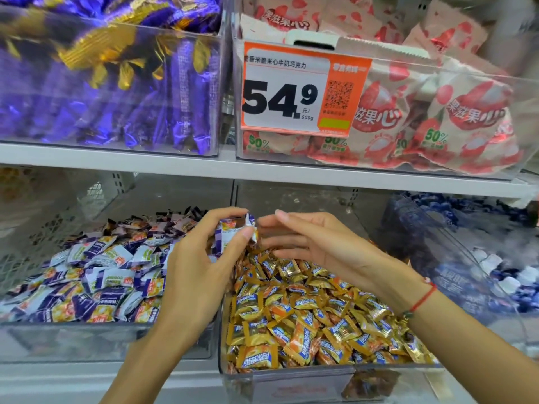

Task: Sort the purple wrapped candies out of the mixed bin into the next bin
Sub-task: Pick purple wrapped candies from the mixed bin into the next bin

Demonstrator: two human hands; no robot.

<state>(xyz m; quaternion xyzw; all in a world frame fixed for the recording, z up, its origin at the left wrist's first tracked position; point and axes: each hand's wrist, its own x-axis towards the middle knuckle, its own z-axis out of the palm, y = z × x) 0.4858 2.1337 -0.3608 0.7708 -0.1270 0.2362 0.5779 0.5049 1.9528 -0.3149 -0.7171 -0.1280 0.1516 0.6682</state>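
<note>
Above the divide between two clear bins on the lower shelf: left hand, fingers curled, pinching a few purple candies. Just beside, right hand, fingers straight and relaxed, holding nothing, over the right bin of gold candies. At left, bin heaped with purple-and-white candies.

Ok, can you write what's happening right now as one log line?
left hand: pinches purple wrapped candy | right hand: open, holds nothing, beside candy | position: above orange candy bin | purple candy bin: to left
</note>
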